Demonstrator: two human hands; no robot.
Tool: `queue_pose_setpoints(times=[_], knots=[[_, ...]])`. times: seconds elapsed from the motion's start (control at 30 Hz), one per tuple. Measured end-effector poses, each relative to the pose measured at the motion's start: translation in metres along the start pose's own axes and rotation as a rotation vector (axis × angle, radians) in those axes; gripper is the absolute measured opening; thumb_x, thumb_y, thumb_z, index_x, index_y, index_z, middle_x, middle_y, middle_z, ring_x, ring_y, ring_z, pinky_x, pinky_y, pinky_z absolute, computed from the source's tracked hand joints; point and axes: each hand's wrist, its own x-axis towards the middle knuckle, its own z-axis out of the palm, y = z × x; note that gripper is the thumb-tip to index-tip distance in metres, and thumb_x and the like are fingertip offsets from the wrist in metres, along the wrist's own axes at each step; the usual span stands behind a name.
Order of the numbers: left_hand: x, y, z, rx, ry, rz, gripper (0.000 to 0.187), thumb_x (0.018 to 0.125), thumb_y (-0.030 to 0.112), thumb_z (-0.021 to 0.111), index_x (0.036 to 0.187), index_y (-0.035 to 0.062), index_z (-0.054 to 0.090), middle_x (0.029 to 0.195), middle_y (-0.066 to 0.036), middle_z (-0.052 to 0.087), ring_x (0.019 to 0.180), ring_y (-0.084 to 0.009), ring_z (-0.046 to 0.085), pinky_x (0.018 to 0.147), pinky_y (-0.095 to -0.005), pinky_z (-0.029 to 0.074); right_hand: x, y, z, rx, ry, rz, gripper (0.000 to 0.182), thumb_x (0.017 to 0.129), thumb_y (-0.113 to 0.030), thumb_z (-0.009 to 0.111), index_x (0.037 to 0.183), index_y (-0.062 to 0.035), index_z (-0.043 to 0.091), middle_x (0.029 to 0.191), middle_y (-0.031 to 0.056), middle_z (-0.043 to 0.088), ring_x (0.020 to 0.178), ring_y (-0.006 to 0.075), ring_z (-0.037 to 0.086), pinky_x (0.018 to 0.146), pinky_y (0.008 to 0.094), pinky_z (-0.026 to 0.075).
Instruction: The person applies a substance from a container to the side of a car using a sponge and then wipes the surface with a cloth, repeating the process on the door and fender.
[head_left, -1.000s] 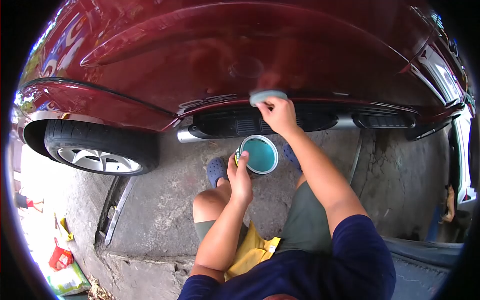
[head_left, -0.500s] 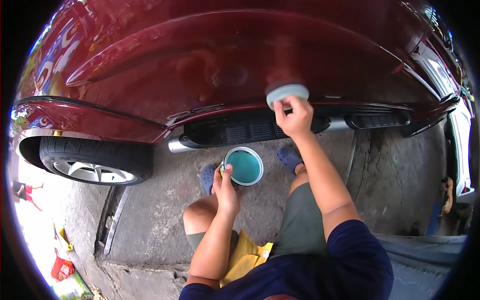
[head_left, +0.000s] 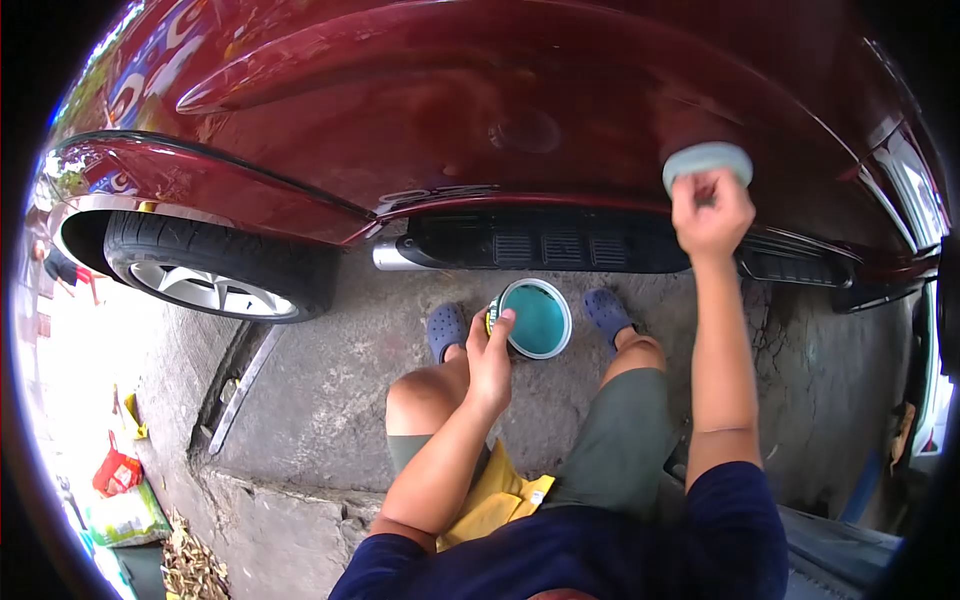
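Observation:
My right hand grips a round, pale applicator pad, its face against the lower side of a dark red car. Down at the left, my left hand is closed around the side of an open tin, thumb at the rim. Teal-coloured paste shows inside the tin, which is tipped toward me above the concrete. A yellow cloth lies across my lap.
A black side step with a silver end runs beneath the car body. The wheel is at the left. A red bag and a green-white sack rest on the ground at lower left, near dry leaves.
My right hand and the pad have slid right along the car's side. The view has shifted a little, and the tin in my left hand appears farther right and slightly higher.

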Motion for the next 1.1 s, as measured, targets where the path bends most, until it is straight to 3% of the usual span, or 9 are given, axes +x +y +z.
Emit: queue_pose_setpoints(times=[0.07,0.13,0.23,0.47,0.57,0.67,0.83,0.97,1.1], knots=[[0.0,-0.006,-0.005,-0.025,0.03,0.005,0.061,0.103,0.038,0.068,0.146,-0.0026,0.052,0.128,-0.011,0.064,0.119,-0.0201,0.058,0.106,-0.033,0.043,-0.063,0.038,0.009,-0.05,-0.1,0.046,0.018,0.079,-0.015,0.078,0.071,-0.0091,0.063,0.065,0.0075,0.065,0.061,0.0284,0.067,0.059,0.0404,0.052],[0.012,-0.021,-0.01,-0.041,-0.012,0.016,0.062,0.102,0.04,0.068,0.145,-0.0011,0.053,0.129,-0.01,0.064,0.12,-0.0199,0.057,0.106,-0.0327,0.043,-0.121,0.072,0.017,-0.056,-0.329,0.387,0.02,0.083,-0.023,0.079,0.082,-0.0053,0.07,0.081,0.0161,0.075,0.078,0.0378,0.074,0.069,0.046,0.057],[0.001,-0.013,-0.005,-0.052,-0.003,-0.066,0.056,0.103,0.04,0.068,0.142,0.0019,0.056,0.125,-0.008,0.065,0.116,-0.0184,0.059,0.101,-0.0334,0.047,-0.107,0.079,0.002,-0.179,-0.464,0.487,0.023,0.083,-0.022,0.085,0.089,-0.0018,0.075,0.08,0.0193,0.075,0.07,0.031,0.076,0.067,0.0401,0.058],[0.002,-0.018,-0.01,-0.079,-0.088,0.0,0.049,0.104,0.038,0.065,0.138,0.005,0.056,0.123,-0.006,0.065,0.11,-0.0167,0.062,0.093,-0.0322,0.052,0.054,0.025,-0.066,0.08,0.088,0.239,0.017,0.086,-0.014,0.08,0.08,-0.0048,0.068,0.066,0.0082,0.067,0.058,0.0147,0.065,0.058,0.0322,0.052],[-0.001,-0.017,-0.007,-0.067,-0.055,0.015,0.044,0.104,0.042,0.064,0.131,0.008,0.057,0.108,-0.007,0.067,0.077,-0.0162,0.064,0.056,-0.0294,0.046,0.01,0.06,-0.058,-0.11,0.034,0.006,0.016,0.089,-0.013,0.074,0.082,-0.0064,0.06,0.075,0.0105,0.06,0.071,0.0328,0.06,0.067,0.0437,0.049],[0.004,-0.019,-0.001,-0.093,-0.016,0.031,0.044,0.102,0.045,0.064,0.128,0.0104,0.056,0.094,-0.008,0.067,0.047,-0.0149,0.053,0.032,-0.0295,0.029,-0.088,0.101,-0.04,-0.15,-0.151,0.096,0.017,0.086,-0.012,0.073,0.086,-0.0071,0.057,0.081,0.014,0.064,0.079,0.0387,0.062,0.077,0.0502,0.049],[0.002,-0.016,-0.011,0.058,-0.029,-0.101,0.049,0.102,0.042,0.065,0.138,0.0092,0.057,0.123,-0.004,0.065,0.101,-0.016,0.065,0.073,-0.0296,0.052,-0.108,0.129,-0.052,-0.216,-0.395,0.159,0.015,0.087,-0.01,0.071,0.093,-0.0073,0.057,0.09,0.0155,0.069,0.093,0.0413,0.065,0.085,0.0515,0.049],[-0.005,-0.013,-0.004,0.021,-0.058,-0.093,0.049,0.103,0.042,0.065,0.137,0.0089,0.057,0.121,-0.003,0.065,0.102,-0.0148,0.064,0.074,-0.0288,0.051,-0.003,0.108,-0.1,-0.251,0.08,0.026,0.01,0.091,-0.007,0.065,0.1,-0.0078,0.06,0.093,0.0131,0.065,0.088,0.0379,0.063,0.082,0.0469,0.05],[0.0,-0.015,-0.011,-0.008,-0.094,-0.054,0.049,0.103,0.041,0.066,0.137,0.0072,0.056,0.124,-0.006,0.064,0.111,-0.0175,0.063,0.086,-0.033,0.055,0.027,0.105,-0.11,-0.231,0.154,-0.006,0.02,0.099,-0.011,0.064,0.116,-0.0015,0.058,0.106,0.0181,0.063,0.096,0.0389,0.063,0.088,0.0448,0.051]])
